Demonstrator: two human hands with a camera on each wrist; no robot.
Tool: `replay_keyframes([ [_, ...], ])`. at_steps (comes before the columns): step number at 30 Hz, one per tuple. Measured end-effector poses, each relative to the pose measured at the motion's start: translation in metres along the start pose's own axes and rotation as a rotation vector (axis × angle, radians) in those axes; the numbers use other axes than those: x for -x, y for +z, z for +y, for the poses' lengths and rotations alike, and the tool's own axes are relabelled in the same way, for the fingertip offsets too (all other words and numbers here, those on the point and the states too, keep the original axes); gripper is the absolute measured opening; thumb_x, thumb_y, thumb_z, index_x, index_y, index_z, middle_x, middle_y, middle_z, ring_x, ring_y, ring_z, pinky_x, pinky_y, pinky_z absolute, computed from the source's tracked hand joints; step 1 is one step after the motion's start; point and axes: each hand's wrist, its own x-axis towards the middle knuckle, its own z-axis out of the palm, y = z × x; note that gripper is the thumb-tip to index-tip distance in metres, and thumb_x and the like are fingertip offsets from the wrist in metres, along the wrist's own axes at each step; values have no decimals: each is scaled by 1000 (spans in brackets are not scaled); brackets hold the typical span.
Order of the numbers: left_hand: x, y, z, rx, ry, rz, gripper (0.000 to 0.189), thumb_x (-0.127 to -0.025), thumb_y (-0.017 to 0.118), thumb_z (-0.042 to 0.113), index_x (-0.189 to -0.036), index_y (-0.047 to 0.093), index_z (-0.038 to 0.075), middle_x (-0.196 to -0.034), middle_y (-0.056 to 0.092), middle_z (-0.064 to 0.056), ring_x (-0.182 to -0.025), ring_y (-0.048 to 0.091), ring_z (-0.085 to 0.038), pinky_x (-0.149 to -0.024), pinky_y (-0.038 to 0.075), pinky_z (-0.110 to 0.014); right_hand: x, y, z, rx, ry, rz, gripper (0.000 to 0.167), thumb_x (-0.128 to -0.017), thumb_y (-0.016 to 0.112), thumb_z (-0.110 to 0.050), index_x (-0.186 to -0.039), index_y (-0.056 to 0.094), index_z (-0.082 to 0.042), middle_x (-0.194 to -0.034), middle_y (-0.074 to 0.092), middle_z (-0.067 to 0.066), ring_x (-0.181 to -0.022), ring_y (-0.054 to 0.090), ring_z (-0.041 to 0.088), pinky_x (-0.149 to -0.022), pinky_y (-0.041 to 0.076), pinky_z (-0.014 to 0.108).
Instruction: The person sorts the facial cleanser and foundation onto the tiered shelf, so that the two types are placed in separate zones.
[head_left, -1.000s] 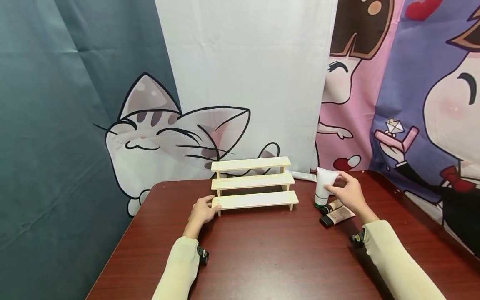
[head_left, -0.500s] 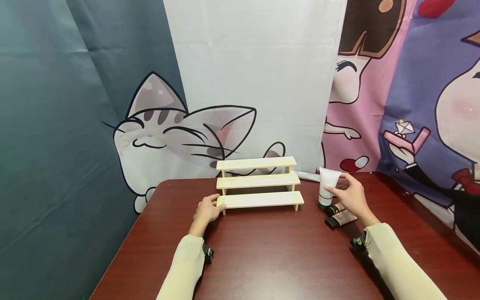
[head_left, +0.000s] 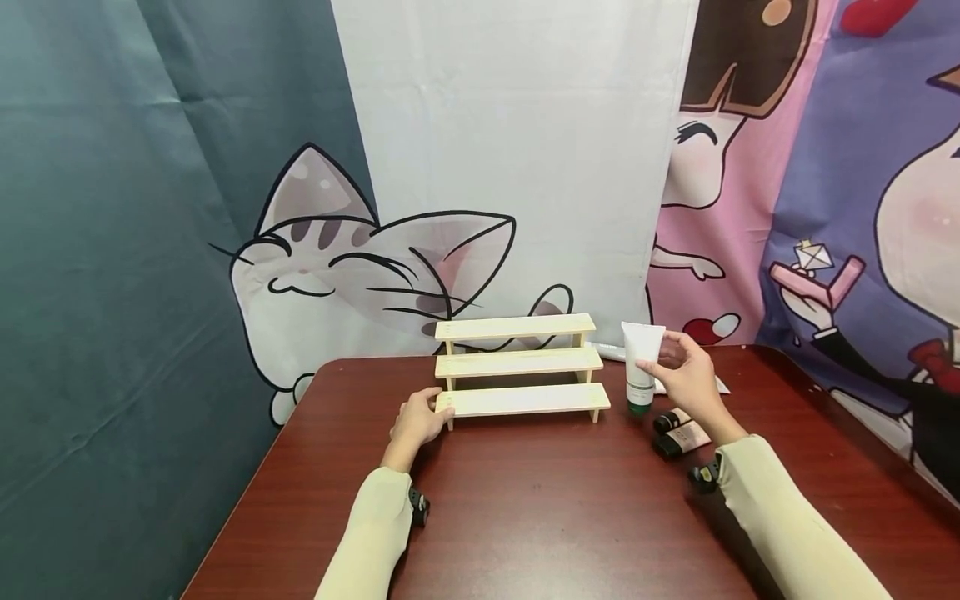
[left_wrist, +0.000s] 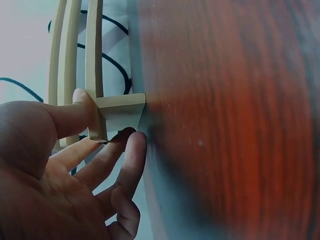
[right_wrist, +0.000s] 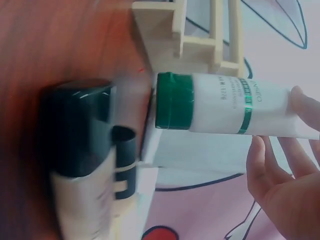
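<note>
Right of centre in the head view, a white tube (head_left: pixel 637 379) stands cap-down, leaning slightly; right hand (head_left: pixel 692 379) pinches it between thumb and fingers on the upper part, below the flat, widened end; body smooth, matte white, tapering from round at the cap to flat at the top; green cap (right_wrist: pixel 174 101) is glossy, short, cylindrical, at mid-left of the right wrist view, where the tube lies sideways across the frame; shiny green band (right_wrist: pixel 245 106) crosses the body, small grey and green print beside it, mostly unreadable; its flat end runs out of that frame at the right edge. Left hand (head_left: pixel 417 421), just left of centre in the head view, grips the near left end of a pale wooden shelf (head_left: pixel 519 362); thumb on the lowest step, fingers bent around by the leg, seen at lower left of the left wrist view; shelf has three steps, sits mid-frame on a red-brown table (head_left: pixel 555 500). Below the right hand lie two dark-capped tubes (head_left: pixel 682 438), side by side, beige bodies; another white tube (head_left: pixel 609 352) lies behind the shelf's right end; cartoon-printed backdrop (head_left: pixel 510 125) fills the upper frame, smiling cat (head_left: pixel 322 275) at centre left.
</note>
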Motion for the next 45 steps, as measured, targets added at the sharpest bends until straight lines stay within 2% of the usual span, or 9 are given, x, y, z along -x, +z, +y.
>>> replay_keyframes([
  [4, -1, 0, 2, -14, 7, 3, 52, -89, 75, 33, -137, 60, 23, -122, 67, -3, -112, 59, -36, -83, 43, -59, -5, 3, -9, -21, -12, 6, 52, -83, 80, -4, -125, 52, 7, -108, 67, 31, -82, 59, -10, -72, 48, 9],
  [10, 1, 1, 2, -41, 16, -1, 52, -89, 75, 33, -138, 59, 22, -139, 56, -11, -121, 54, -42, -86, 42, -62, -10, 9, -26, -87, -28, 10, 54, -82, 80, -2, -128, 54, 6, -110, 67, 32, -84, 60, -7, -69, 49, 11],
  [13, 2, 0, 1, -51, 22, 3, 53, -89, 75, 33, -138, 59, 22, -143, 54, -11, -123, 52, -42, -87, 42, -63, -13, 14, -33, -122, -43, 3, 54, -82, 79, 0, -129, 54, 6, -110, 66, 33, -84, 60, -5, -67, 50, 12],
  [19, 3, -1, 1, -54, 33, 1, 53, -90, 74, 32, -138, 58, 21, -143, 53, -12, -124, 52, -42, -87, 42, -63, -21, 24, -44, -168, -58, 4, 51, -82, 79, 1, -127, 55, 6, -104, 67, 33, -81, 63, -4, -68, 51, 13],
  [31, 3, 0, 3, -69, 17, 15, 52, -90, 74, 33, -138, 58, 21, -143, 53, -11, -124, 52, -41, -88, 42, -63, -34, 45, -67, -243, -24, -32, 56, -83, 80, -3, -132, 55, 3, -111, 67, 31, -84, 66, 2, -71, 52, 15],
  [40, 5, 0, 4, -80, 23, 19, 52, -89, 75, 34, -137, 59, 23, -141, 55, -10, -121, 54, -40, -87, 43, -61, -47, 74, -79, -321, 26, -58, 60, -84, 79, -4, -137, 52, 2, -116, 65, 31, -81, 66, 2, -69, 53, 16],
  [45, 4, -2, 4, -79, 26, 20, 52, -89, 75, 33, -137, 59, 22, -140, 55, -11, -119, 55, -40, -87, 43, -61, -54, 91, -92, -348, 3, -46, 57, -83, 80, -3, -134, 55, 2, -113, 67, 30, -80, 67, 1, -70, 54, 19],
])
